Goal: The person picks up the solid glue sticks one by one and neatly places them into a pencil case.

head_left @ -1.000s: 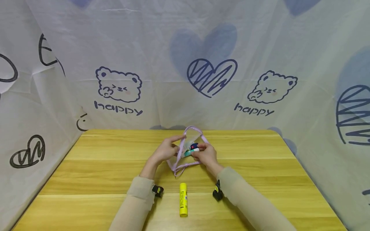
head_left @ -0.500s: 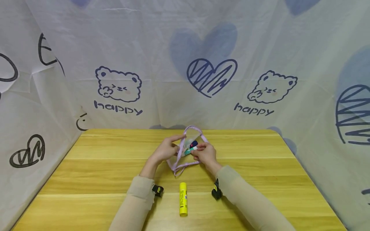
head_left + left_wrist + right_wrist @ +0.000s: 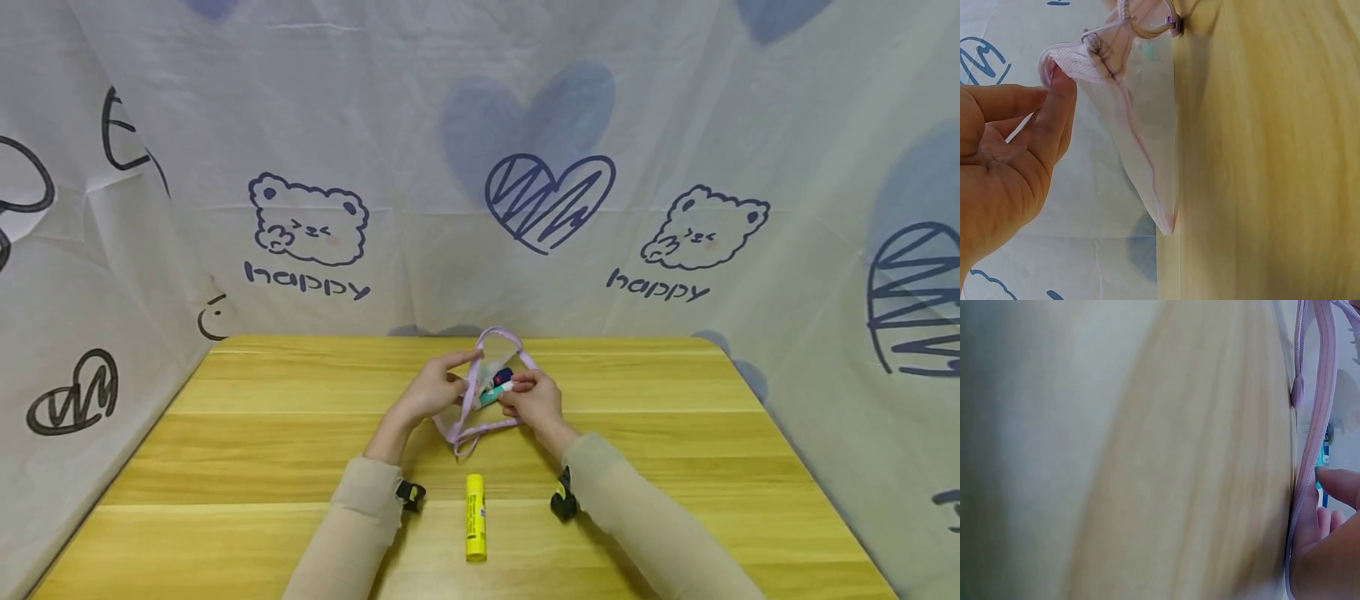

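A clear pouch with lilac trim [image 3: 462, 417] stands open near the back of the table. My left hand [image 3: 429, 390] pinches its trimmed edge between thumb and fingers; in the left wrist view the fabric [image 3: 1082, 62] is bunched at the fingertips. Inside the mouth of the pouch, my right hand [image 3: 538, 404] pinches a teal tube with a white end [image 3: 492, 394]. A dark blue item [image 3: 503, 377] lies just behind that tube, partly hidden. In the right wrist view, the lilac zipper edge [image 3: 1324, 381] covers part of my right hand and the tube.
A yellow glue stick [image 3: 476, 518] lies on the wooden table [image 3: 660, 500] between my forearms. Cloth with printed hearts and bears [image 3: 420, 183] hangs behind the table and at both sides.
The teal tube has shifted slightly inside the pouch, along with the right fingers, and the dark blue item shows more. My left hand and the yellow glue stick stay where they were.
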The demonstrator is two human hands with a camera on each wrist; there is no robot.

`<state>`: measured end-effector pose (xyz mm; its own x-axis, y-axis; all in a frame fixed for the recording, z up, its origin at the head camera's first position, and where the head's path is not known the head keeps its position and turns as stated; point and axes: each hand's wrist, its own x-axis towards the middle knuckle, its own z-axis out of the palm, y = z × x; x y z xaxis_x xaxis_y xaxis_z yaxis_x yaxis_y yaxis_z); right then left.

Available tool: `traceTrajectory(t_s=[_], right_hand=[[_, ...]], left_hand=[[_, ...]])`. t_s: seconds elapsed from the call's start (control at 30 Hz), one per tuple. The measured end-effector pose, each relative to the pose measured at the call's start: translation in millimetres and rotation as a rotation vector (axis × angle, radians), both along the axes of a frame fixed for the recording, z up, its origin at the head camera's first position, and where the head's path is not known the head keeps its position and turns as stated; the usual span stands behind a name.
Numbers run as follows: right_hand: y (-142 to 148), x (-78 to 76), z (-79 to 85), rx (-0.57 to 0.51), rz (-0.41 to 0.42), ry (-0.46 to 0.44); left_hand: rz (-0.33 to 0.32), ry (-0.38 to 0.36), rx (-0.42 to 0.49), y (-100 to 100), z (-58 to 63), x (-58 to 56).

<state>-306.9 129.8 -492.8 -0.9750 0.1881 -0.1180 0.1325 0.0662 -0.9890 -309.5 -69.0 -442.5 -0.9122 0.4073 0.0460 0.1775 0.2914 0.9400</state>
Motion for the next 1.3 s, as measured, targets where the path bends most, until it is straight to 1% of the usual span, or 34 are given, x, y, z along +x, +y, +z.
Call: traceTrajectory(t_s=[0.37,0.6,0.87,1.07,1.3], right_hand=[[3.3,7.4,2.5,-0.048,0.008,0.037],[7.5,14.5,8.2,-0.035,0.023,0.041],[8.6,33.6,20.5,-0.014,0.111,0.069],[7.1,48.9,27.6,-0.028,0.173,0.089],[6.3,67.8,34.3,0.029,0.235,0.115]], left_hand=[[-0.005,-0.023,0.018,1.8,-2.0,-1.6],[-0.006,-0.038,0.027,0.8,-1.1,-1.5],[-0.008,-0.042,0.031,0.6,-0.4,-1.1],[-0.008,-0.037,0.019,0.0,-1.4,-1.6],[-0.009,-0.025,0.014,-0.3,-2.4,-2.2]])
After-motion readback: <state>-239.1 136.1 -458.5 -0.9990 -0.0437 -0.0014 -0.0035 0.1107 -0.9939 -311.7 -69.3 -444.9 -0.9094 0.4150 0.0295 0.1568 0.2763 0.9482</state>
